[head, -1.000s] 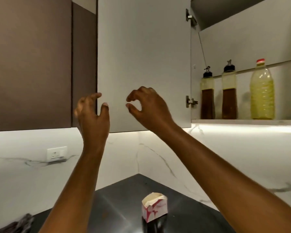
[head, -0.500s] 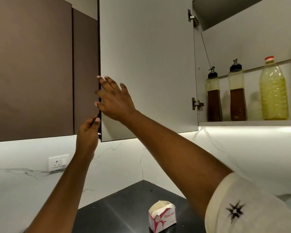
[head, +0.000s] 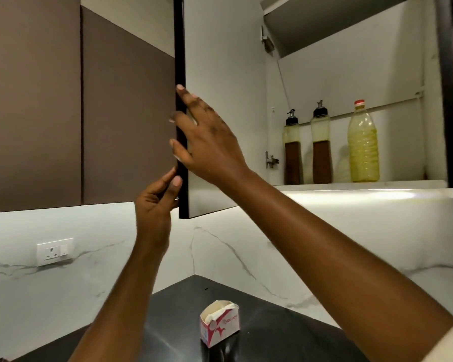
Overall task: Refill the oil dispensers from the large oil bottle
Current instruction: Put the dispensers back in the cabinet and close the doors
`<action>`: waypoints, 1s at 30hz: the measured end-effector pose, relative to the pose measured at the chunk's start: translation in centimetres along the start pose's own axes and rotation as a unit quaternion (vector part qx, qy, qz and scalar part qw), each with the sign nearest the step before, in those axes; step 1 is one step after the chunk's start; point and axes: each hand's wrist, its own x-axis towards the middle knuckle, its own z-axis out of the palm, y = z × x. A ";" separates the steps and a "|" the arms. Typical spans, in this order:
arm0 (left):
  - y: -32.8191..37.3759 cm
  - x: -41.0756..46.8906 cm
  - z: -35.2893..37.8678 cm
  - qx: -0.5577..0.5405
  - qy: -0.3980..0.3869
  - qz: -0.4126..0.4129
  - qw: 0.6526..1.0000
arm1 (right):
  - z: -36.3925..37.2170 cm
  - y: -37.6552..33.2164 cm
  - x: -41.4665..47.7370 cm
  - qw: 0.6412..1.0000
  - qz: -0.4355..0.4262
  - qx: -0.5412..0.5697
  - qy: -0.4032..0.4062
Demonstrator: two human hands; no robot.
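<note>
**Door wider open, oil not yet touched**

Since half a second ago the cabinet door [head: 220, 100] has swung further out, so we now see its dark edge almost head-on. Both hands stayed with it.

- Right hand [head: 209, 142]: flat on the door's pale inner face, fingers straight, tips reaching past the dark edge. Not gripping anything.
- Left hand [head: 154, 202]: lower down, thumb and fingers pinch the door's edge near its bottom corner.
- Large oil bottle [head: 363, 147]: upright on the cabinet shelf [head: 351, 184], red cap, yellow oil, furthest right.
- Two oil dispensers [head: 293, 152] [head: 322, 150]: upright just left of it, black spouts, pale oil showing above a brown lower part. We can't read any writing on these three.
- Small carton [head: 219, 326] on the black counter [head: 272, 335]: white with red print and paper sticking out of the open top. There is red lettering on its side, too blurred to read with confidence.
- Wall socket [head: 55, 251] on the marble backsplash, far left.
</note>
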 end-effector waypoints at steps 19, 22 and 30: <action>-6.0 -8.9 27.7 0.088 -0.186 0.122 0.971 | -20.0 18.1 -13.5 0.948 0.185 -0.250 -0.071; -7.6 -8.1 30.8 0.140 -0.174 0.120 0.967 | -20.5 19.6 -15.0 0.896 0.186 -0.366 -0.170; -12.2 -3.9 34.8 0.303 -0.148 0.075 0.939 | -17.3 24.2 -17.8 0.842 0.248 -0.418 -0.235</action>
